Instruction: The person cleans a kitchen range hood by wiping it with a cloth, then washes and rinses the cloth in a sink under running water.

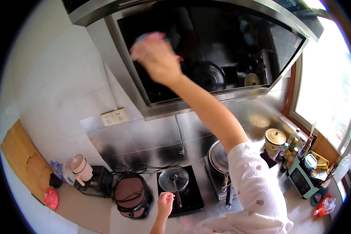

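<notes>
My right hand is raised at the upper left part of the range hood's dark glass panel, pressing a pink and blue cloth against it; both are blurred. Low in the view, my left hand has its fingers curled in, and whatever they hold, if anything, is hidden. Just behind it, a glass-lidded pot stands on a black cooktop, its dark handle close to that hand.
A round brown-lidded appliance and cables lie left of the cooktop. On the right are a lidded pan, a yellow-lidded pot, bottles and a green appliance. The hood's metal edge overhangs the counter.
</notes>
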Available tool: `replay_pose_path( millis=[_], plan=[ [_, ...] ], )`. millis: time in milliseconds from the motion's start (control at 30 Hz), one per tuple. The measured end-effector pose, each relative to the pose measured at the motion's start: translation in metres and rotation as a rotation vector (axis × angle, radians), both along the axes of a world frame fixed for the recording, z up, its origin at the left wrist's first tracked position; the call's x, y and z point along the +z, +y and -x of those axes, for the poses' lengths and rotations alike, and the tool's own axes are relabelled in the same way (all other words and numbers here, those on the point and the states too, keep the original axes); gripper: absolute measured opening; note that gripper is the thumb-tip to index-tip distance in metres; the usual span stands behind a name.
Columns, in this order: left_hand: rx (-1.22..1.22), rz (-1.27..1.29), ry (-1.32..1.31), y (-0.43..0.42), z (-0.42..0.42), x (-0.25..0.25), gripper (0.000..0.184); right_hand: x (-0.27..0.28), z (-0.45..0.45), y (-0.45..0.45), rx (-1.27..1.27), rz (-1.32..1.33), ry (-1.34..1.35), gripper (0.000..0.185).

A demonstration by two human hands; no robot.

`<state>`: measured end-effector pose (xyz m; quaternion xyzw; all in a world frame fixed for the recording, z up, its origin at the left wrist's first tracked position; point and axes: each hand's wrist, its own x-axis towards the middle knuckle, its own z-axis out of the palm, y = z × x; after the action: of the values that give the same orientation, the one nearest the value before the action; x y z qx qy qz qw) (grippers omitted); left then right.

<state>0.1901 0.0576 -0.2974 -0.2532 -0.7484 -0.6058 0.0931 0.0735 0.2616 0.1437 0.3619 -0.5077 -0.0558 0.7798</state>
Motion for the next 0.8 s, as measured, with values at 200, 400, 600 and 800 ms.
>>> replay_pose_path(
  millis=[200,400,600,800],
  plan=[
    [-0.041,-0.025,-0.041,0.014,-0.004,0.007,0.005,-0.001,-0.030,0.058,-0.258,-0.215,-0.133,0.036],
    [-0.049,0.051,-0.023,0.011,-0.006,0.004,0.006,-0.014,-0.074,0.256,-0.393,0.823,0.333,0.035],
    [0.014,0.015,-0.057,0.000,-0.007,-0.005,0.006,-0.019,-0.030,0.194,0.074,1.073,0.365,0.034],
    [0.033,0.015,-0.092,-0.007,-0.007,-0.010,0.006,-0.060,0.035,0.032,-0.087,0.060,-0.128,0.041]
  ],
)
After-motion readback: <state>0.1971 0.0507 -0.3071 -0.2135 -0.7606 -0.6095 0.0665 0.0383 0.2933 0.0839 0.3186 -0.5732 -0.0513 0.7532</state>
